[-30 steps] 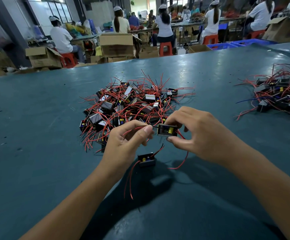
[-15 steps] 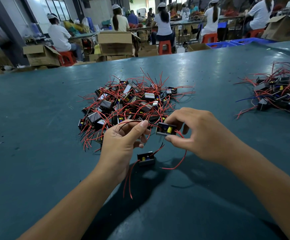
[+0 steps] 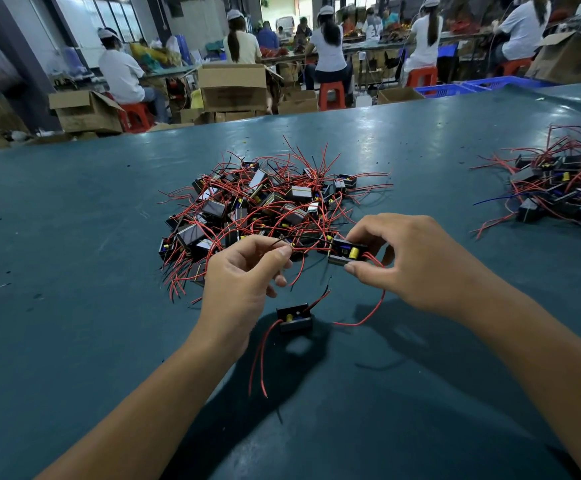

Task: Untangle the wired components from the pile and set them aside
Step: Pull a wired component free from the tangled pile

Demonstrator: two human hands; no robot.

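A tangled pile [image 3: 264, 206] of small black box components with red wires lies in the middle of the teal table [image 3: 74, 271]. My right hand [image 3: 410, 261] pinches one black component [image 3: 346, 253] with a yellow part, held just above the pile's near edge. My left hand [image 3: 240, 285] pinches the red wires [image 3: 302, 250] that run from that component. Another single component [image 3: 294, 317] hangs below my hands, its red wires trailing down.
A second heap of wired components [image 3: 566, 192] lies at the table's right edge. Beyond the table's far edge stand cardboard boxes [image 3: 233, 86], red stools and several seated people at benches.
My hands have drawn slightly apart and lifted a little, stretching the red wires between the left fingers and the component. The single component below stays under my hands.
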